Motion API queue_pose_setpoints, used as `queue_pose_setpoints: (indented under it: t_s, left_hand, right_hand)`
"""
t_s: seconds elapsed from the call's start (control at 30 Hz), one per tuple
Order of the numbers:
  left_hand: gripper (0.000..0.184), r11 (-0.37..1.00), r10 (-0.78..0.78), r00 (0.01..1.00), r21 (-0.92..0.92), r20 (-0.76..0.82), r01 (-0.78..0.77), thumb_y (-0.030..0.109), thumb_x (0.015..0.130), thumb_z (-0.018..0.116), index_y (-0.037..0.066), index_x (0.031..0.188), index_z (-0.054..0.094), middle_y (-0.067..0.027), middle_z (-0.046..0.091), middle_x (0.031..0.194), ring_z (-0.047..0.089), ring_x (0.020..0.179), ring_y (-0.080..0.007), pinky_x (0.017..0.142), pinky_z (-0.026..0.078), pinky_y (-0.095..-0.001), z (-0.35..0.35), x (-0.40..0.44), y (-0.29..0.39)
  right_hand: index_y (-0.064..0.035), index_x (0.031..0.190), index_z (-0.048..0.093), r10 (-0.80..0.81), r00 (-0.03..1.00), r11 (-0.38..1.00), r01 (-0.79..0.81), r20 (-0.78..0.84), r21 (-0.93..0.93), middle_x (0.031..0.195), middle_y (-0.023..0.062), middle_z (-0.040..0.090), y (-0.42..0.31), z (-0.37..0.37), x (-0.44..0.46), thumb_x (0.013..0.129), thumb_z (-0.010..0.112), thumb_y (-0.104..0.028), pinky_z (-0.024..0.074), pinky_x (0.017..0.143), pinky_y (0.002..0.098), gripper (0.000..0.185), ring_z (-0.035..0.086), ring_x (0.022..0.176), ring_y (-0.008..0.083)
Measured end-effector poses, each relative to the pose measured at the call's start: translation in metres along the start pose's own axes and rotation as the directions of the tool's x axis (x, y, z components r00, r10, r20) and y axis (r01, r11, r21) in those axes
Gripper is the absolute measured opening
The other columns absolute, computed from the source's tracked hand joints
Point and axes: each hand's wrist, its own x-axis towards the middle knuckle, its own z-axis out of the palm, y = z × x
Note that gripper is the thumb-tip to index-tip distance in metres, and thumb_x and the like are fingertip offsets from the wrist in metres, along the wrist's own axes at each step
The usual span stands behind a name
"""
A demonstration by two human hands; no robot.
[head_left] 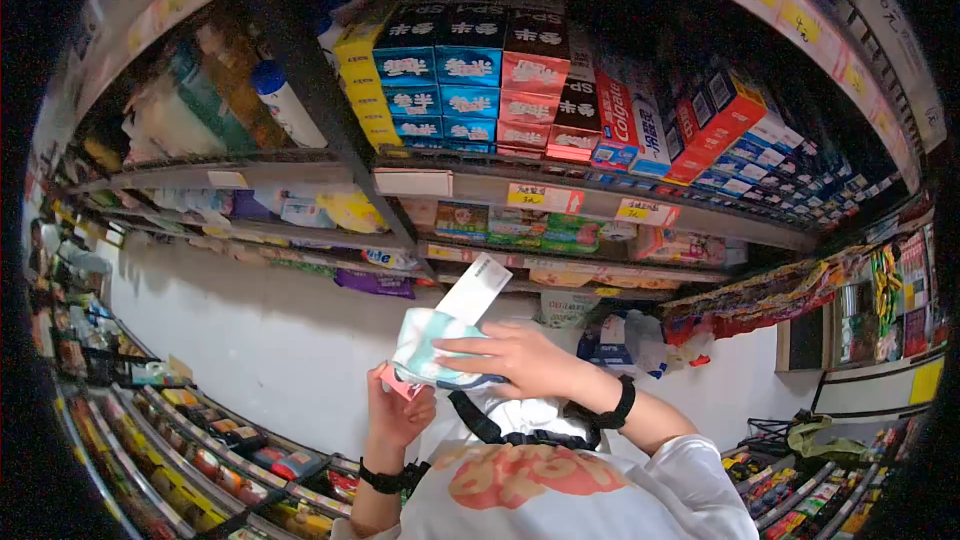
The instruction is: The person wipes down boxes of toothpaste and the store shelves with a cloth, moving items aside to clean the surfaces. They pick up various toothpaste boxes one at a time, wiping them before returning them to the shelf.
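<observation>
A long slim carton [478, 286] slants in front of my chest, its upper end white with a barcode. A teal-and-white cloth [440, 332] covers its middle. My right hand [525, 360] lies over the cloth with the fingers bent around it, pressing it to the carton. Below, my left hand [397, 410] pinches a pink piece at the bottom of the bundle, which looks like the carton's lower end. The cloth hides how the two ends join. Toothpaste boxes [470, 70] in blue, pink and black stand stacked on the shelf ahead.
The shelf edge [600, 202] carries yellow price tags and runs just beyond my hands. A dark upright post [330, 120] divides the shelving. Lower shelves hold packets [570, 232]. Racks of goods [240, 440] stand at the lower left, and more goods [820, 490] at the lower right.
</observation>
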Motion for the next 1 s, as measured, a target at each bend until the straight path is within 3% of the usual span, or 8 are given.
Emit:
queue_pose_setpoints:
  t_s: [0.3, 0.43, 0.5, 0.6, 0.73, 0.83, 0.9, 1.0]
  left_hand:
    - [0.051, 0.916, -0.059, 0.952, -0.363, 0.3, 0.171, 0.059, 0.083, 0.051, 0.012, 0.101, 0.061, 0.0048, 0.042, 0.058, 0.033, 0.045, -0.0073, 0.041, 0.024, -0.0211, -0.009, -0.008, -0.008]
    - [0.05, 0.965, 0.14, 0.945, -0.172, -0.296, -0.196, 0.06, 0.083, 0.053, 0.014, 0.099, 0.061, 0.0053, 0.044, 0.056, 0.032, 0.045, -0.0049, 0.041, 0.024, -0.0217, 0.008, -0.008, -0.02]
    - [0.051, 0.832, -0.029, 0.927, -0.505, 0.374, 0.23, 0.061, 0.083, 0.054, 0.014, 0.1, 0.061, 0.006, 0.043, 0.055, 0.031, 0.045, -0.0044, 0.042, 0.025, -0.0216, -0.012, -0.005, -0.018]
    - [0.053, 0.81, -0.017, 0.889, -0.515, 0.457, 0.281, 0.06, 0.082, 0.055, 0.012, 0.105, 0.061, 0.0066, 0.041, 0.055, 0.029, 0.044, -0.0042, 0.043, 0.025, -0.0211, -0.004, -0.004, -0.022]
    - [0.056, 0.766, 0.011, 0.875, -0.567, 0.484, 0.304, 0.06, 0.081, 0.056, 0.011, 0.11, 0.059, 0.005, 0.038, 0.053, 0.028, 0.044, -0.0048, 0.045, 0.027, -0.0219, -0.016, -0.003, -0.04]
    - [0.065, 0.719, 0.654, 0.71, 0.505, -0.261, -0.477, 0.063, 0.079, 0.055, 0.012, 0.119, 0.056, 0.0032, 0.035, 0.053, 0.029, 0.044, -0.0058, 0.046, 0.028, -0.0231, -0.063, 0.008, -0.049]
    - [0.071, 0.912, 0.058, 0.878, -0.382, 0.475, 0.147, 0.067, 0.078, 0.051, 0.014, 0.124, 0.054, 0.0016, 0.037, 0.052, 0.03, 0.044, -0.0067, 0.047, 0.028, -0.0237, -0.013, -0.021, -0.022]
    - [0.074, 0.908, 0.017, 0.943, -0.4, 0.333, 0.125, 0.068, 0.079, 0.044, 0.006, 0.117, 0.056, 0.0011, 0.037, 0.05, 0.029, 0.04, -0.0067, 0.045, 0.026, -0.0222, 0.014, -0.033, -0.014]
  right_hand:
    - [-0.0195, 0.14, 0.047, -0.081, 0.989, 0.968, 0.047, -0.127, -0.246, 0.145, 0.0023, 0.045, -0.005, 0.008, 0.005, 0.059, 0.068, -0.015, 0.0481, 0.072, 0.0338, 0.084, 0.054, 0.076, 0.0234]
    - [-0.0192, 0.138, 0.048, -0.318, 0.948, 0.911, 0.298, -0.026, -0.285, 0.144, 0.0018, 0.046, -0.008, 0.013, 0.014, 0.061, 0.068, -0.015, 0.0467, 0.069, 0.0328, 0.08, 0.051, 0.072, 0.0212]
    - [-0.019, 0.138, 0.049, -0.355, 0.935, 0.891, 0.337, -0.006, -0.305, 0.145, 0.0018, 0.046, 0.008, 0.011, 0.01, 0.063, 0.067, -0.013, 0.0462, 0.069, 0.0326, 0.077, 0.051, 0.071, 0.0208]
    - [-0.0185, 0.134, 0.054, -0.074, 0.902, 0.979, -0.014, -0.426, -0.201, 0.145, 0.002, 0.047, 0.03, 0.009, 0.008, 0.07, 0.058, -0.008, 0.0439, 0.062, 0.0315, 0.065, 0.046, 0.066, 0.02]
    - [-0.02, 0.123, 0.063, -0.402, 0.899, 0.878, 0.325, -0.171, -0.352, 0.132, 0.0006, 0.057, 0.02, 0.025, 0.001, 0.068, 0.064, -0.013, 0.0446, 0.062, 0.0329, 0.055, 0.053, 0.07, 0.0195]
    - [-0.0232, 0.13, 0.057, -0.603, 0.786, 0.746, 0.496, -0.136, -0.445, 0.136, -0.0037, 0.054, 0.02, 0.014, 0.01, 0.076, 0.062, -0.023, 0.0459, 0.063, 0.0339, 0.054, 0.052, 0.07, 0.0179]
    - [-0.0234, 0.119, 0.065, -0.523, 0.808, 0.82, 0.39, -0.271, -0.418, 0.133, 0.0004, 0.056, 0.044, 0.008, 0.001, 0.08, 0.064, -0.027, 0.0495, 0.078, 0.0349, 0.039, 0.059, 0.086, 0.0203]
    - [-0.0139, 0.117, 0.066, -0.114, 0.761, 0.993, 0.07, -0.638, -0.094, 0.132, 0.0153, 0.055, 0.053, 0.0, -0.002, 0.07, 0.072, -0.018, 0.0472, 0.091, 0.0439, 0.047, 0.061, 0.103, 0.0326]
